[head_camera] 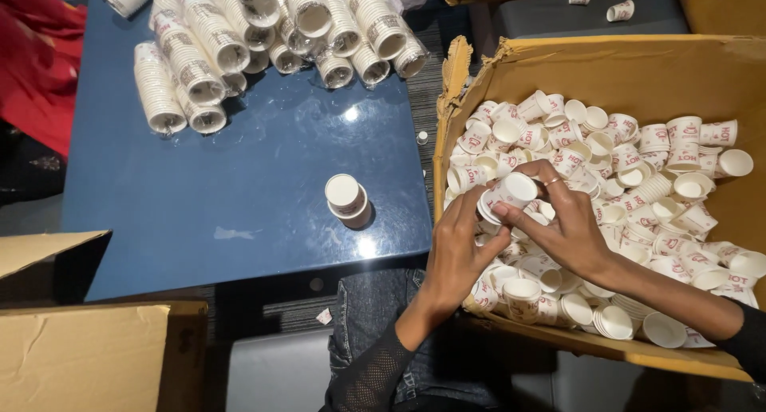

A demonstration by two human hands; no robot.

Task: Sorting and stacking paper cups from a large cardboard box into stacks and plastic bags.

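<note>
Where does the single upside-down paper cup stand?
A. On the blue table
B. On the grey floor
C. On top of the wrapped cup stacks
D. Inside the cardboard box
A: the single cup stands alone on the blue table, left of the cardboard box where both hands work.

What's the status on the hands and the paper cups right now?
Left hand and right hand both grip a white paper cup over the cardboard box of loose cups. Lone cup stands on blue table. Nothing blocking.
</note>
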